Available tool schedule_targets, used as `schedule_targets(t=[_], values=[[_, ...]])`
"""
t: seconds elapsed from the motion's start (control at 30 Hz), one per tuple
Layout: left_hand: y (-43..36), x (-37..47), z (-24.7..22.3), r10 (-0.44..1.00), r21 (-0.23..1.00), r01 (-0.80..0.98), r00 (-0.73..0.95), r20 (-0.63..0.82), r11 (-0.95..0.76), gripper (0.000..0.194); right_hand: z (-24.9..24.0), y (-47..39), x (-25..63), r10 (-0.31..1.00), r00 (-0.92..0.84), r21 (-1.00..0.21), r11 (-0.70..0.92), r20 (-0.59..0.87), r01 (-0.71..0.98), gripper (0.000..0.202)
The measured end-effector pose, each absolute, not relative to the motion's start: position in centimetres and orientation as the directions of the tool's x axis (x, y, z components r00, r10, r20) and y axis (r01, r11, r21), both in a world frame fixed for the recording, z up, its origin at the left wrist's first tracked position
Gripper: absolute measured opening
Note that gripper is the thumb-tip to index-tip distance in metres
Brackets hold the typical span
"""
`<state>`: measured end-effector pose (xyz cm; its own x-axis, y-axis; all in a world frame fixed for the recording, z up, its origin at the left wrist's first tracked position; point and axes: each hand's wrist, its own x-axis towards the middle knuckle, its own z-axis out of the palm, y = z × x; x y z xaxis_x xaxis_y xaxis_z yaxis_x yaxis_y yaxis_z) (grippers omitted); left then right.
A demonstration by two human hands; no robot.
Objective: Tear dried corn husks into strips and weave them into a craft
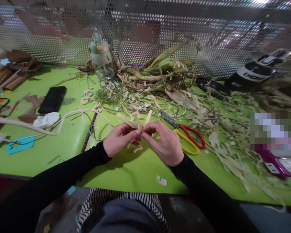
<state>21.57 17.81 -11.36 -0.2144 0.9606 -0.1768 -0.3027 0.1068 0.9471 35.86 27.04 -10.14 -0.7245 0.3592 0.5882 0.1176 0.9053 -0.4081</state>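
Observation:
Above the green table (pixel 135 171), my left hand (pixel 122 137) pinches a pale, dry husk-like piece (pixel 131 122) between thumb and fingers. My right hand (pixel 166 140) meets it at the fingertips, closed on the same piece near its base. One pale strip points up and left, another (pixel 147 118) points up between the hands. The exact grip at the fingertips is too small to tell. Scissors (pixel 184 129) with one red and one yellow handle lie just beyond my right hand, blades toward the back left.
Dried husks (pixel 157 72) and shreds heap along the back and right. A pale green bottle (pixel 101 58) and a dark bottle (pixel 251 72) stand or lean behind. Left are a black phone (pixel 52 99), a white cable (pixel 70 112) and a blue cutout (pixel 20 144).

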Motion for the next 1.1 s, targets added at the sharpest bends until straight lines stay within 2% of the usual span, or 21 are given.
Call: schedule_targets(t=[0.1,0.2,0.4,0.5,0.6,0.7,0.83,0.97,1.1], values=[[17.8,21.6,-11.5,0.956,0.925,-0.352,-0.195,-0.219,0.140,0.037,-10.0,27.1,35.9,0.326,-0.742,-0.406,0.910,0.586,0.079,0.001],[17.9,21.5,-11.6,0.947,0.908,-0.392,-0.210,-0.245,0.148,0.034,-9.8,27.2,35.9,0.332,-0.756,-0.482,0.876,0.564,0.026,0.003],[18.1,21.6,-11.7,0.938,0.901,-0.422,-0.260,-0.230,0.103,0.034,-10.6,27.5,35.6,0.525,-0.711,-0.714,0.698,0.469,0.044,0.014],[18.2,21.8,-11.7,0.947,0.910,-0.411,-0.267,-0.180,0.057,0.033,-11.1,27.5,35.4,0.644,-0.676,-0.850,0.524,0.358,0.049,0.025],[18.2,21.9,-11.7,0.948,0.914,-0.404,-0.276,-0.161,0.038,0.031,-11.2,27.6,35.4,0.639,-0.727,-0.917,0.398,0.249,0.036,0.025],[18.2,22.0,-11.7,0.951,0.891,-0.450,-0.246,-0.187,0.059,0.031,-11.0,27.7,35.4,0.587,-0.748,-0.878,0.479,0.310,0.012,0.016],[18.2,22.0,-11.9,0.941,0.847,-0.527,-0.244,-0.234,0.074,0.034,-10.6,27.7,35.5,0.494,-0.704,-0.702,0.712,0.510,-0.009,0.005],[18.2,21.9,-12.0,0.930,0.822,-0.565,-0.260,-0.259,0.071,0.037,-10.5,27.5,35.4,0.359,-0.708,-0.490,0.872,0.608,0.022,0.013],[18.2,21.8,-11.6,0.938,0.858,-0.508,-0.255,-0.235,0.077,0.031,-10.6,27.4,35.4,0.319,-0.700,-0.414,0.910,0.638,0.037,0.015]])
